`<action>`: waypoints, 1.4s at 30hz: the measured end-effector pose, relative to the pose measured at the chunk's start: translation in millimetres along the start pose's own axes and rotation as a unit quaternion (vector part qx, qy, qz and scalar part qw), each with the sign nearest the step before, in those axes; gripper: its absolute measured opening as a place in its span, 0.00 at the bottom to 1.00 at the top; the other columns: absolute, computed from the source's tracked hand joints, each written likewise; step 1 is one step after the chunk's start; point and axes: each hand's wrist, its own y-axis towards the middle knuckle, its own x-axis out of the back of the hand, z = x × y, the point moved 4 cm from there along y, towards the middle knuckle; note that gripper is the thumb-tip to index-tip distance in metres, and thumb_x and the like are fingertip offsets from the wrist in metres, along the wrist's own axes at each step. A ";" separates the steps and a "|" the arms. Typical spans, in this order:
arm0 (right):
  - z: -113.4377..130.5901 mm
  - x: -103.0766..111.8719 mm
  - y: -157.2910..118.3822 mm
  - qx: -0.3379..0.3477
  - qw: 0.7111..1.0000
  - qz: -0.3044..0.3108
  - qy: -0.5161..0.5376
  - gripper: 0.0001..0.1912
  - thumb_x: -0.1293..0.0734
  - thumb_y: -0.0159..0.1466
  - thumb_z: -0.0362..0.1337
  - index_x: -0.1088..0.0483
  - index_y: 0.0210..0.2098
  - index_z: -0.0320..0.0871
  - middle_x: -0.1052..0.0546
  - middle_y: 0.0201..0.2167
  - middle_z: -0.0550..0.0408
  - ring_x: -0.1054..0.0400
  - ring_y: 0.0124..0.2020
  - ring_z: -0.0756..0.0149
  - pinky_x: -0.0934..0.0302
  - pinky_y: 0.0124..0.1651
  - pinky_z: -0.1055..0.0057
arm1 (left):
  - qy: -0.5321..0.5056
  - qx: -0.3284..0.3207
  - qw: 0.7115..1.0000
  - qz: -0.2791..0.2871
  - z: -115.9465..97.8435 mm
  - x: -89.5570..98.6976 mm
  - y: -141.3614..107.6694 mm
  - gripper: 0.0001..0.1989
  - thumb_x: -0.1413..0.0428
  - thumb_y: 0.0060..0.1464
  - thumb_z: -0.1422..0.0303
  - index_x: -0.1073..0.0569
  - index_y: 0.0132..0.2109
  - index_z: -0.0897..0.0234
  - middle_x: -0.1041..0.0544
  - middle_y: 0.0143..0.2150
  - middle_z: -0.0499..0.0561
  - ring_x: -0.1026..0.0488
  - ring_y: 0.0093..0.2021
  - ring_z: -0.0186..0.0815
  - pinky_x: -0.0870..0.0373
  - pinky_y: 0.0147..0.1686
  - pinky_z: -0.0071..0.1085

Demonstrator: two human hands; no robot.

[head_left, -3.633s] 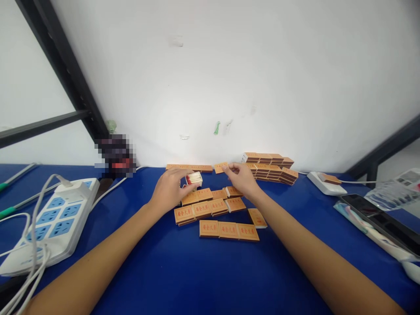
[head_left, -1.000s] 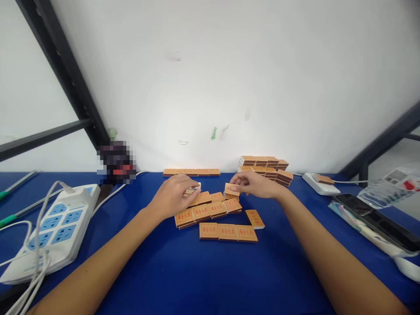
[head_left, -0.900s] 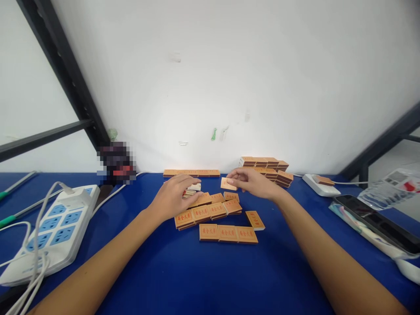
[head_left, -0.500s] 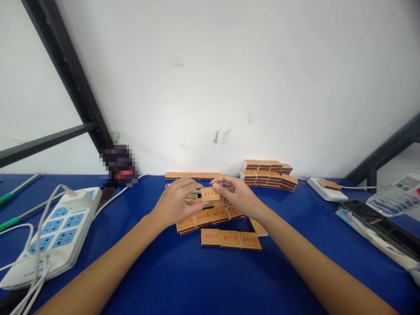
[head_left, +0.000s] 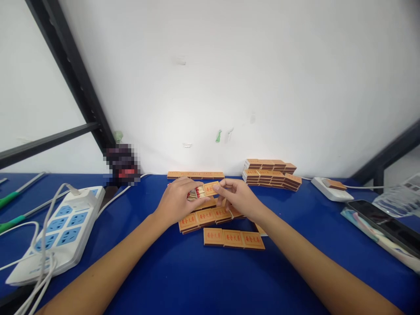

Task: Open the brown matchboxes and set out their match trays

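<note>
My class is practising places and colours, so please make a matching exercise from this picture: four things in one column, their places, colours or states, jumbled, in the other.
Things
1. power strip
2. partly open matchbox
3. row of three matchboxes
4. layered stack of matchboxes

Descriptions
A. near the wall, at the right
B. between left hand and right hand
C. white and blue, at the far left
D. flat on the blue tabletop

Pairs: 1-C, 2-B, 3-D, 4-A
</note>
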 end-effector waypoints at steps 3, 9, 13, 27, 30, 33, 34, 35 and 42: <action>-8.0 18.8 11.0 0.002 0.996 -0.043 -0.081 0.27 0.33 0.65 0.63 0.28 0.36 0.43 0.21 0.24 0.55 0.34 0.17 0.71 0.36 0.21 0.73 | 0.022 0.027 0.999 0.009 4.8 -1.8 -1.0 0.18 0.35 0.61 0.56 0.20 0.50 0.64 0.16 0.43 0.55 0.21 0.43 0.44 0.24 0.44 0.42; -19.0 69.3 39.9 -0.007 0.933 -0.198 -0.300 0.17 0.40 0.74 0.50 0.32 0.40 0.43 0.17 0.35 0.48 0.26 0.27 0.65 0.33 0.34 0.68 | -0.001 0.040 0.999 0.022 -2.9 -5.3 -1.8 0.17 0.34 0.59 0.55 0.19 0.49 0.62 0.16 0.43 0.53 0.21 0.44 0.43 0.24 0.43 0.40; -30.2 77.8 47.4 -0.039 0.879 -0.223 -0.419 0.11 0.36 0.73 0.43 0.31 0.43 0.41 0.18 0.37 0.42 0.23 0.40 0.53 0.35 0.44 0.64 | -0.026 -0.046 0.998 0.045 -25.7 -11.0 -3.2 0.17 0.36 0.62 0.55 0.20 0.50 0.62 0.17 0.39 0.52 0.22 0.41 0.42 0.25 0.44 0.40; -38.4 64.7 49.2 -0.113 0.767 -0.151 -0.614 0.17 0.38 0.75 0.43 0.25 0.46 0.34 0.19 0.44 0.33 0.23 0.49 0.44 0.34 0.48 0.59 | -0.058 -0.114 0.987 0.096 -50.3 -21.9 -11.2 0.16 0.36 0.62 0.58 0.22 0.48 0.66 0.19 0.40 0.53 0.24 0.44 0.43 0.26 0.46 0.40; -41.2 62.5 52.0 -0.114 0.762 -0.149 -0.619 0.18 0.39 0.76 0.43 0.24 0.47 0.35 0.19 0.45 0.33 0.23 0.49 0.46 0.34 0.48 0.61 | -0.049 -0.102 0.988 0.105 -46.4 -21.9 -10.3 0.15 0.36 0.62 0.57 0.22 0.47 0.65 0.19 0.41 0.54 0.25 0.44 0.43 0.26 0.45 0.41; -43.7 60.7 54.5 -0.112 0.764 -0.147 -0.618 0.18 0.39 0.76 0.44 0.25 0.48 0.36 0.19 0.46 0.33 0.23 0.49 0.48 0.34 0.49 0.62 | -0.031 -0.086 0.989 0.118 -42.7 -23.0 -10.4 0.15 0.36 0.61 0.57 0.22 0.46 0.65 0.19 0.42 0.54 0.25 0.44 0.44 0.26 0.46 0.43; -43.7 60.6 54.9 -0.110 0.766 -0.147 -0.616 0.18 0.39 0.76 0.44 0.25 0.49 0.36 0.19 0.46 0.33 0.23 0.49 0.49 0.34 0.50 0.62 | -0.025 -0.079 0.990 0.117 -41.4 -23.2 -10.4 0.15 0.35 0.61 0.57 0.22 0.47 0.65 0.19 0.43 0.54 0.25 0.45 0.45 0.26 0.47 0.44; -42.9 60.9 54.8 -0.108 0.769 -0.147 -0.613 0.18 0.39 0.76 0.45 0.25 0.49 0.36 0.19 0.45 0.34 0.23 0.49 0.49 0.34 0.50 0.62 | -0.020 -0.073 0.991 0.112 -40.2 -23.1 -10.2 0.16 0.35 0.61 0.58 0.22 0.48 0.65 0.19 0.43 0.55 0.25 0.45 0.45 0.26 0.48 0.45; -18.5 69.5 30.7 -0.038 0.823 -0.064 -0.563 0.17 0.36 0.74 0.47 0.22 0.49 0.42 0.17 0.40 0.45 0.23 0.42 0.57 0.34 0.46 0.67 | 0.036 -0.004 0.999 0.000 -15.1 -6.0 -1.0 0.14 0.37 0.63 0.57 0.21 0.47 0.64 0.19 0.42 0.55 0.25 0.46 0.45 0.26 0.47 0.42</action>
